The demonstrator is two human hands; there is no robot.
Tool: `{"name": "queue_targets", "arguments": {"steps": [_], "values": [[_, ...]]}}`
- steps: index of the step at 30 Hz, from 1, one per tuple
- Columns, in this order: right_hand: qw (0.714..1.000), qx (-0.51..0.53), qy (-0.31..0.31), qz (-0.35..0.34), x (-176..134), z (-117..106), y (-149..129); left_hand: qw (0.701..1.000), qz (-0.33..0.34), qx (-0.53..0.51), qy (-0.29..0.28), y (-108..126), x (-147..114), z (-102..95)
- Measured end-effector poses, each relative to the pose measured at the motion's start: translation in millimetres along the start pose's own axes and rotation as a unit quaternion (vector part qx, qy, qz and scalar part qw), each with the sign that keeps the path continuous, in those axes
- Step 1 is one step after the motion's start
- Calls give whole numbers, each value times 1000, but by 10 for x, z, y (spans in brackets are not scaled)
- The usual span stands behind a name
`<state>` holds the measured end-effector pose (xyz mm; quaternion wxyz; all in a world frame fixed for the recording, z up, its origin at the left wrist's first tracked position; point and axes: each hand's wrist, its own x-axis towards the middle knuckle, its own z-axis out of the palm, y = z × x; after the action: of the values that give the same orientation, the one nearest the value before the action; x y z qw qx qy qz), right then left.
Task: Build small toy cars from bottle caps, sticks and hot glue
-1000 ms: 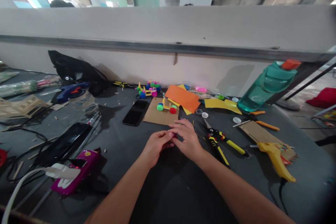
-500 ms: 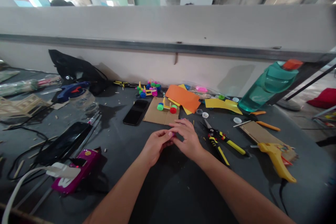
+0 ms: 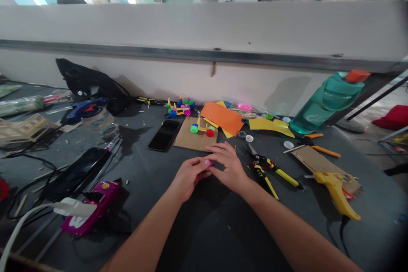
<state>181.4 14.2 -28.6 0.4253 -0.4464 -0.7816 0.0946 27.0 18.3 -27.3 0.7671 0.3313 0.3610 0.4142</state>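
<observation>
My left hand (image 3: 190,177) is closed, pinching a small pink piece (image 3: 211,163) between thumb and fingers. My right hand (image 3: 228,167) meets it from the other side, its thumb and bent fingers on the same piece. The fingers hide most of that piece, so its kind does not show. Just beyond the hands lies a flat piece of cardboard (image 3: 188,141). On it stands a small yellow frame (image 3: 202,126) with green and red wheels. Yellow-handled snips (image 3: 264,165) lie to the right of my right hand.
Farther right are a yellow glue gun (image 3: 334,193), a cardboard strip (image 3: 314,163) and a teal bottle (image 3: 325,104). A black phone (image 3: 164,135) lies left of the cardboard. Orange paper (image 3: 221,118) is behind it. A magenta power strip (image 3: 103,204) with cables sits at left.
Both hands stay together on the pink piece, with hardly any movement. The view has shifted slightly, and a red round object now shows at the left edge.
</observation>
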Motion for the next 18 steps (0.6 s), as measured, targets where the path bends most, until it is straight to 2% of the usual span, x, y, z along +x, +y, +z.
{"name": "queue_targets", "arguments": {"steps": [6, 11, 18], "values": [[999, 11, 18, 25, 0, 9, -8, 998, -26, -53, -22, -3, -4, 16], [1000, 7, 19, 7, -7, 24, -11, 999, -12, -45, 9, -13, 2, 12], [999, 12, 25, 23, -3, 22, -5, 999, -28, -44, 6, -8, 0, 22]]}}
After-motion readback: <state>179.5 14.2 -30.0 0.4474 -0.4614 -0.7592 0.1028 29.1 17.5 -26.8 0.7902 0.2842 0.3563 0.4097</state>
